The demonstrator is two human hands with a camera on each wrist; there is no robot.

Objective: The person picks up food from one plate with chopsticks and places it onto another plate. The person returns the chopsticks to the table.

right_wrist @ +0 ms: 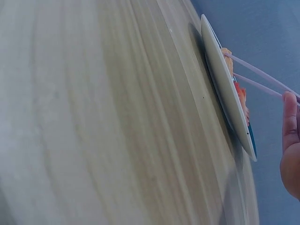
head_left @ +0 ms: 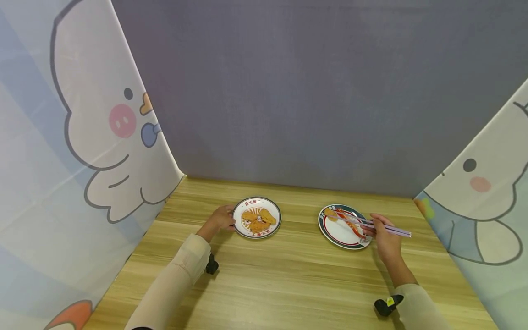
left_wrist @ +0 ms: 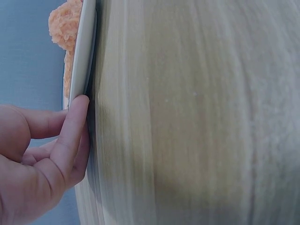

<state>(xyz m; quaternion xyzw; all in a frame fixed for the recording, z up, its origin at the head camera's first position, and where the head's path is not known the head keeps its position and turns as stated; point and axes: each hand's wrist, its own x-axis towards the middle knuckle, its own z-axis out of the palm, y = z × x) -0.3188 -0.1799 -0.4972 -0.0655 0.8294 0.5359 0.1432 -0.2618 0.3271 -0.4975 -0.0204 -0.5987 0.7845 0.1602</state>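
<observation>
At the left of the table my left hand (head_left: 222, 218) pinches the rim of a round white plate (head_left: 237, 215), thumb above and fingers beneath in the left wrist view. Several golden-brown fried pieces (head_left: 257, 224) lie on that plate. On the right, my right hand (head_left: 387, 242) holds a pair of pale purple chopsticks (head_left: 396, 230). Their tips reach a small golden fried piece (head_left: 330, 213) at the far left of a second plate (head_left: 336, 233) with a dark green rim. Whether they grip the piece I cannot tell. A long red-orange food piece (head_left: 350, 223) lies beneath the chopsticks.
Both plates stand on a wood-grain table (head_left: 264, 284). A grey cloth wall (head_left: 288, 91) rises behind it, with cartoon-printed cloth (head_left: 103, 114) at the left and right sides. Black wrist devices (head_left: 212, 265) sit at both sleeves.
</observation>
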